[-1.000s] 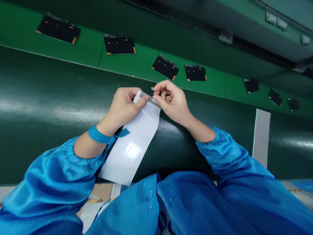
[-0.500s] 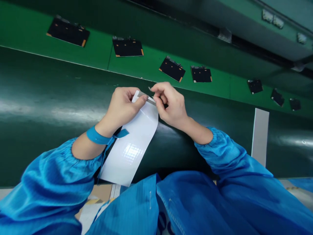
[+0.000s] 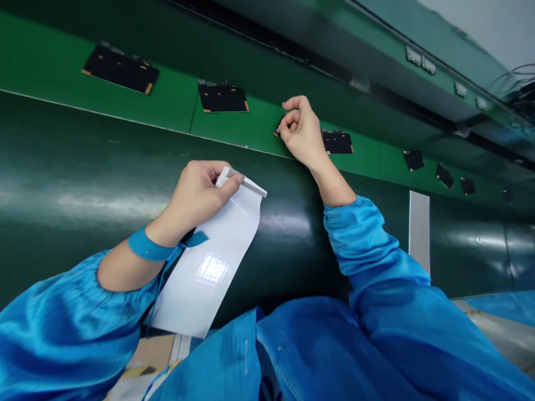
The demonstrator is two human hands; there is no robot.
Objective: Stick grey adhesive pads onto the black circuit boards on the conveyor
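My left hand pinches the top end of a glossy white sheet between thumb and fingers. A narrow grey strip runs along that end, partly under the thumb. The sheet slopes down towards my lap. My right hand is raised above the green belt with curled fingers. Small pale bits show at its index and thumb tips, too small to name. Behind it lies a black circuit board, mostly hidden; whether the hand touches it I cannot tell. Another black board lies just to its right.
More black boards with orange corners, such as one at the far left and one beside it, lie along the green belt. A grey-white panel stands at the right on the dark green surface. Small white parts sit on a ledge above.
My right hand has moved away from the sheet's top edge, up and forward over the belt. The left hand still holds the sheet. The view has shifted slightly.
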